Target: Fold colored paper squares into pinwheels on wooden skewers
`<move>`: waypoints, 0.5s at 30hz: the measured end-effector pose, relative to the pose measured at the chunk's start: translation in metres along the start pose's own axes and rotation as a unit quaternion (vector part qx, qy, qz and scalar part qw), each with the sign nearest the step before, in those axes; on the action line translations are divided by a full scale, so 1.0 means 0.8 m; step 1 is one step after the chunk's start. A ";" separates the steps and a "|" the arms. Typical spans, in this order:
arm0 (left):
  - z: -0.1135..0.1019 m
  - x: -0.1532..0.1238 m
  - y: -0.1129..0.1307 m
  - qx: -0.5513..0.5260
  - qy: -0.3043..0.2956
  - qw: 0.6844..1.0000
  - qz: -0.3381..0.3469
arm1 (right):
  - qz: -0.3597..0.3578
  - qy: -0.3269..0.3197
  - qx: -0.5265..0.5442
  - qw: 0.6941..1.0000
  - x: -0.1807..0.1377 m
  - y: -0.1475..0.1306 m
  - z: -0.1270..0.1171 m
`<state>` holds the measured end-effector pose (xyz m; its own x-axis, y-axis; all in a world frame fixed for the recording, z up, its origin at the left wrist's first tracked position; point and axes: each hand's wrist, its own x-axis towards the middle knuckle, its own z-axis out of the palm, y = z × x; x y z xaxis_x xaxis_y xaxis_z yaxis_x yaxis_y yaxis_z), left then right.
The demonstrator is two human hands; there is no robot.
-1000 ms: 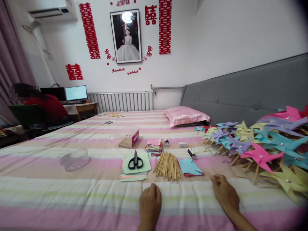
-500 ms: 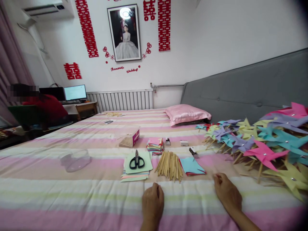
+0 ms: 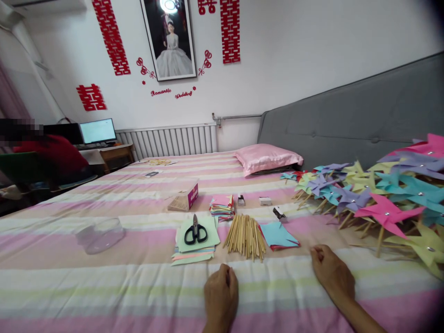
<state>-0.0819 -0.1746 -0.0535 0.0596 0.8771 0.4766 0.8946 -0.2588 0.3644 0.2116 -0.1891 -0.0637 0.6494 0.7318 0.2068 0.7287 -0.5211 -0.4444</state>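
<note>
My left hand [image 3: 221, 292] rests closed on the striped bedcover [image 3: 145, 296], just in front of a bundle of wooden sticks [image 3: 244, 237]. My right hand [image 3: 331, 270] lies closed to the right, near a stack of blue and red paper [image 3: 279, 236] with cut corners. Nothing shows in either fist. Black-handled scissors [image 3: 196, 232] sit on a pile of green and other coloured paper sheets [image 3: 183, 252]. Behind the sticks is a small stack of coloured paper squares [image 3: 222, 206]. Finished paper pinwheels [image 3: 386, 213] on sticks are heaped at the right.
A cardboard box [image 3: 185, 199], small boxes [image 3: 265, 200], a black-and-white small item [image 3: 279, 213] and a clear plastic container [image 3: 100, 236] lie on the bed. Farther back are a pink pillow [image 3: 268, 159] and the grey headboard [image 3: 347, 113]. A person in red [image 3: 52, 155] sits by monitors.
The view has shifted slightly downward and to the right. Both hands stay closed in nearly the same places on the bedcover; no object has been moved.
</note>
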 end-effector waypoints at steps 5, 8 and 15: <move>0.006 0.001 -0.003 -0.023 -0.001 1.000 -0.015 | -0.007 -0.010 0.001 1.000 0.004 -0.001 0.001; 0.010 0.000 -0.006 -0.035 0.002 0.999 -0.016 | -0.013 -0.014 0.006 1.000 0.004 0.000 0.004; 0.029 0.001 -0.016 -0.010 0.044 0.999 0.012 | -0.014 -0.029 0.047 0.998 0.005 0.006 0.007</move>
<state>-0.0830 -0.1615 -0.0761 0.0406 0.8324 0.5527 0.8847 -0.2870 0.3673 0.2164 -0.1857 -0.0698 0.6135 0.7711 0.1702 0.7205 -0.4585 -0.5202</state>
